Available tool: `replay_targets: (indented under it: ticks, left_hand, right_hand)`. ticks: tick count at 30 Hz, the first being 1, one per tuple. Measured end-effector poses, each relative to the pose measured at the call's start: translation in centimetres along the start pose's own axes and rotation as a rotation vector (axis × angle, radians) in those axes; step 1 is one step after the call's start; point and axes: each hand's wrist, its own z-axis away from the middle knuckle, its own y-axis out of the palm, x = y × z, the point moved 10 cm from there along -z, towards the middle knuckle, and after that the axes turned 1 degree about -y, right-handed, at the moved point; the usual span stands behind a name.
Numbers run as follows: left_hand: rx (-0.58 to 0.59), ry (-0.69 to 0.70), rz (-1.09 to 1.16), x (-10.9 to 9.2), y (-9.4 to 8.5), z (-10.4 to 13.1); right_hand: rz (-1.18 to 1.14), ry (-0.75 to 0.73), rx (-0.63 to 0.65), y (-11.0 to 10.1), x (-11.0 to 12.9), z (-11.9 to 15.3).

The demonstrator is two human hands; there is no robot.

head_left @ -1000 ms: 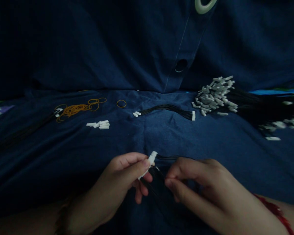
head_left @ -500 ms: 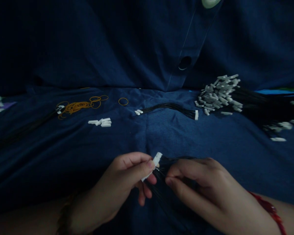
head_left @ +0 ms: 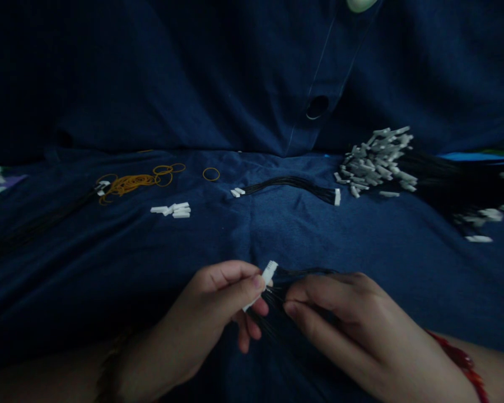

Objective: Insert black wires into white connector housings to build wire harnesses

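Observation:
Between the thumb and fingers of my left hand (head_left: 224, 296) is a white plastic connector (head_left: 270, 272), held at a tilt. Thin black wires (head_left: 302, 272) run from its right side towards my other hand. My right hand (head_left: 348, 319) pinches at these wires with thumb and forefinger, just right of the connector. Which wire sits in the pinch is too dark to make out. More dark wires hang below the connector, partly hidden by my left fingers.
Beyond my hands lie a wire harness (head_left: 292, 182) with white ends, small white connectors (head_left: 174, 210) and orange rubber bands (head_left: 134, 183). A heap of grey-white connectors (head_left: 376, 162) on black wires is at the right. Dark blue cloth (head_left: 218, 240) lies under everything.
Almost nothing differs. My right hand has shifted very slightly, while my left hand and the connector stay in place.

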Motion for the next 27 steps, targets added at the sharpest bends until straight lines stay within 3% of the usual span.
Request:
replay_targets:
  ticks: [9,27]
  left_hand:
    - [-0.009,0.007,-0.02,-0.04,0.02,-0.03]
    - [0.017,0.03,-0.069,0.0,0.52,0.03]
  right_hand:
    - [0.002,0.025,-0.024,-0.09,-0.11,-0.02]
    - [0.031,-0.061,-0.068,0.39,0.22,-0.01]
